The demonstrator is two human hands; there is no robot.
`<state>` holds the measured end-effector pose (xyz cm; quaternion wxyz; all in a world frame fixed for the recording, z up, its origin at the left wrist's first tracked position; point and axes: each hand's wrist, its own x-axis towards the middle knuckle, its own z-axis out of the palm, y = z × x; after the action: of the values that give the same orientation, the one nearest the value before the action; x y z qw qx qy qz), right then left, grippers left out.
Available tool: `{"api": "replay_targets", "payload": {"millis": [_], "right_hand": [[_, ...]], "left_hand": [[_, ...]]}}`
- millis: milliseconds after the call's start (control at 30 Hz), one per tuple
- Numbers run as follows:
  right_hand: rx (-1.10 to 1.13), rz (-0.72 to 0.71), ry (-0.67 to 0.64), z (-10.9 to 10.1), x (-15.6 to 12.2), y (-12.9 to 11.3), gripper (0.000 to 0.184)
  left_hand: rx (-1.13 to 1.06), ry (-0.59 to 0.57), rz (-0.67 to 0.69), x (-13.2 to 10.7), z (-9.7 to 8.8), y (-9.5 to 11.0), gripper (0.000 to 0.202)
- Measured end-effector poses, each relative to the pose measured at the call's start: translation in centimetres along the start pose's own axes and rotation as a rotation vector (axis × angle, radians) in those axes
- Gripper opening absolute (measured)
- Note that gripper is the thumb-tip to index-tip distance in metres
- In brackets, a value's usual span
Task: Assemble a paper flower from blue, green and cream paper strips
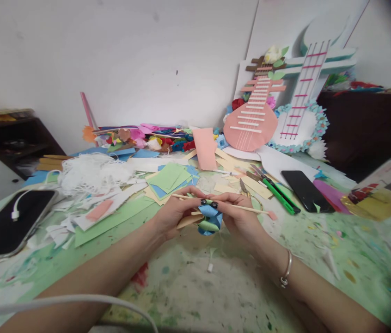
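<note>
Both my hands meet over the middle of the paint-stained table [216, 291]. Between them is a small paper figure [210, 219] of blue and green folded strips with two black eyes on top, fixed on a thin wooden stick [247, 209] that runs across both hands. My left hand [173, 213] pinches the figure's left side and a tan paper strip. My right hand [239, 215] grips the right side and the stick. A silver bracelet [286, 269] sits on my right wrist.
A phone with a white cable [10, 222] lies at the left; another dark phone [302, 189] and a green cutter [278, 194] lie at the right. Stacked coloured paper [169, 180], white scraps [91, 173] and scissors [246, 187] lie behind my hands. Paper guitars [254, 120] lean on the wall.
</note>
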<state>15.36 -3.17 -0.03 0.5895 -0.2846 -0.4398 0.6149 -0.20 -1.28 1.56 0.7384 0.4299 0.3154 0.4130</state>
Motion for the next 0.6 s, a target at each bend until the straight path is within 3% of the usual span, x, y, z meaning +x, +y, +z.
{"api": "replay_targets", "payload": {"millis": [167,333,600], "right_hand": [[0.018,0.01,0.004,0.0,-0.01,-0.17,0.007],[0.073,0.057,-0.077,0.2,-0.13,-0.49,0.005],[0.122,0.149,-0.019,-0.33,-0.08,0.08,0.01]], "left_hand": [[-0.036,-0.044,0.041,-0.03,0.17,0.02,0.017],[-0.002,-0.04,0.054,-0.18,0.26,-0.04,0.045],[-0.023,0.036,0.032,-0.13,0.69,-0.29,0.042]]}}
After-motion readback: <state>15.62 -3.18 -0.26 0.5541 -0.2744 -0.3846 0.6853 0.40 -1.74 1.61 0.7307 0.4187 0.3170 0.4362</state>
